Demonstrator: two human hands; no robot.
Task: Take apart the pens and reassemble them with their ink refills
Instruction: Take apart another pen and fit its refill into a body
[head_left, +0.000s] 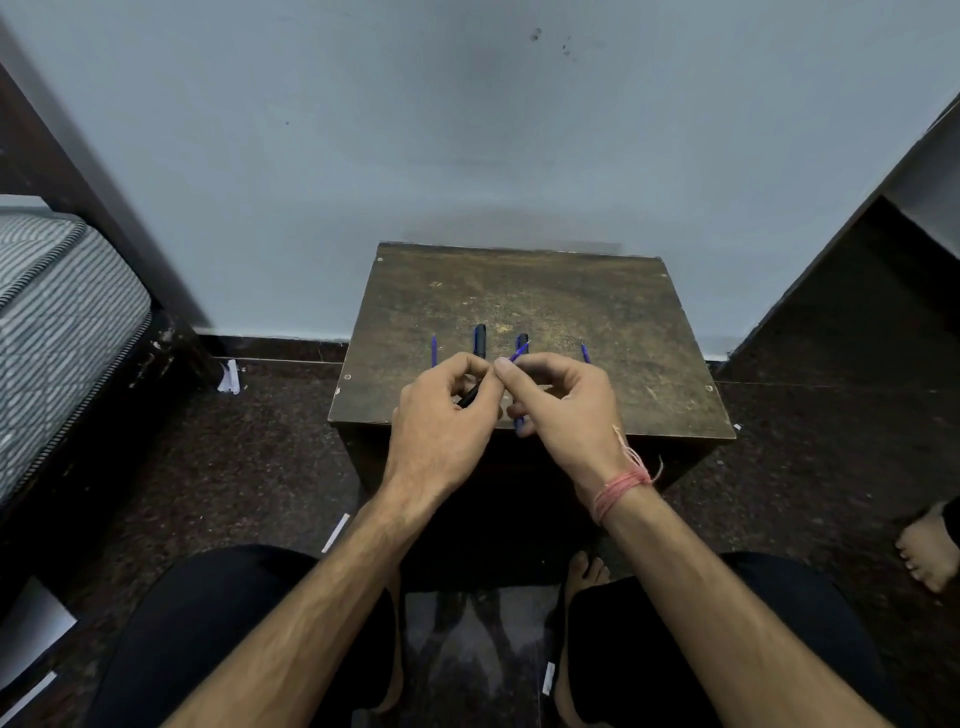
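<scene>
My left hand (441, 415) is closed around a black pen barrel (470, 397), which shows between the fingers. My right hand (558, 402) pinches a thin blue ink refill (518, 354) whose tip points up and away; its lower end shows below the fingers. The two hands meet fingertip to fingertip over the front of a small worn wooden table (597, 322). On the table behind the hands lie a black pen (479, 340), a dark blue pen (521, 343), a blue refill (434, 351) at the left and another blue refill (585, 352) at the right.
The table stands against a pale blue wall (467, 130). A striped mattress on a dark bed frame (62, 312) is at the left, dark furniture (857, 286) at the right. Another person's bare foot (930, 551) is at the right edge. Paper scraps lie on the dark floor.
</scene>
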